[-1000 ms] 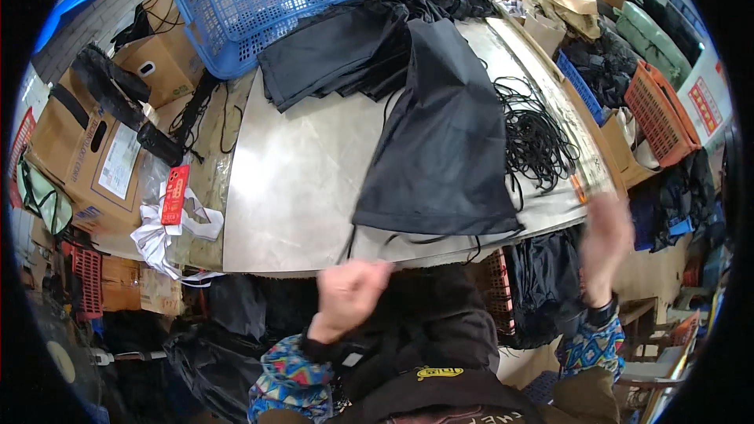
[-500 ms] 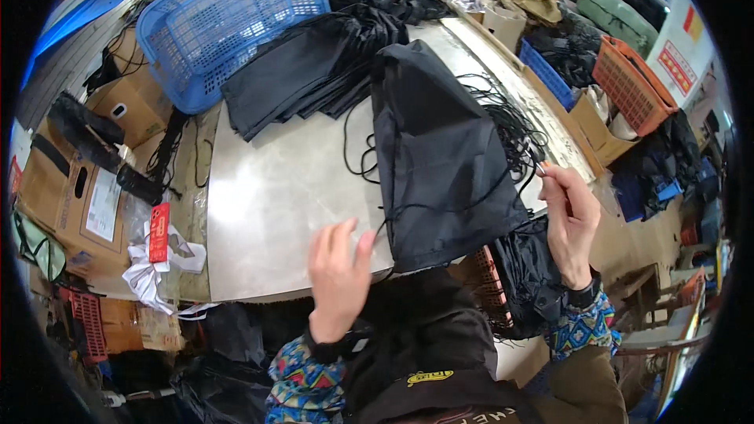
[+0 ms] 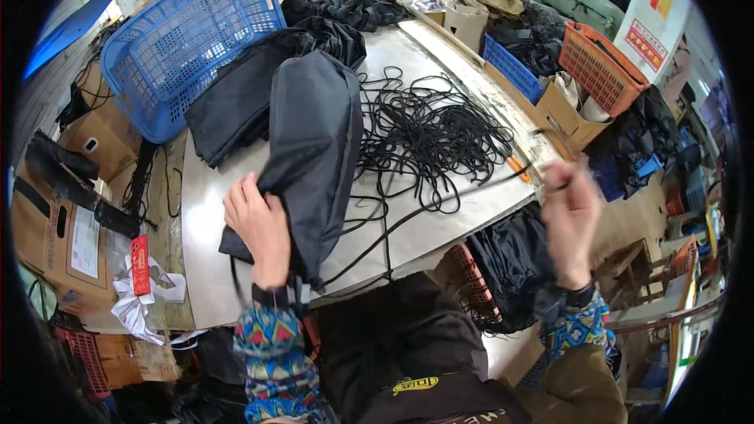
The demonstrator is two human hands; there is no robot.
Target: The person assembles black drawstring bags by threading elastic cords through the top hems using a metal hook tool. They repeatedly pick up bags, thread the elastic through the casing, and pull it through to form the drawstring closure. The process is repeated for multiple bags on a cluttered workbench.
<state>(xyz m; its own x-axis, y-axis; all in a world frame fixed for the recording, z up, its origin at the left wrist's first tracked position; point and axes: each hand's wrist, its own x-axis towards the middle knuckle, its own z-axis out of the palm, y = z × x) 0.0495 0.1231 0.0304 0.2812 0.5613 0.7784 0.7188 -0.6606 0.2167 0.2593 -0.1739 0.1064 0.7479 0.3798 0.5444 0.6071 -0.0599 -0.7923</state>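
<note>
Hands: left (image 3: 258, 224) spread on black bag (image 3: 318, 141), right (image 3: 571, 208) pinching cord (image 3: 369, 248) | pink crate (image 3: 476, 276): black fabric (image 3: 514, 263)

view: head | lens: fisheye | facing: down, forward | range: near worktable (image 3: 210, 243)

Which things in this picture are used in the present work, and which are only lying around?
Apparently in use:
- black cloth, under left hand
- cord, running toward right hand
- tangled cords, beside cloth

Apparently lying around:
- blue basket
- orange basket
- red object
- white strips
</note>
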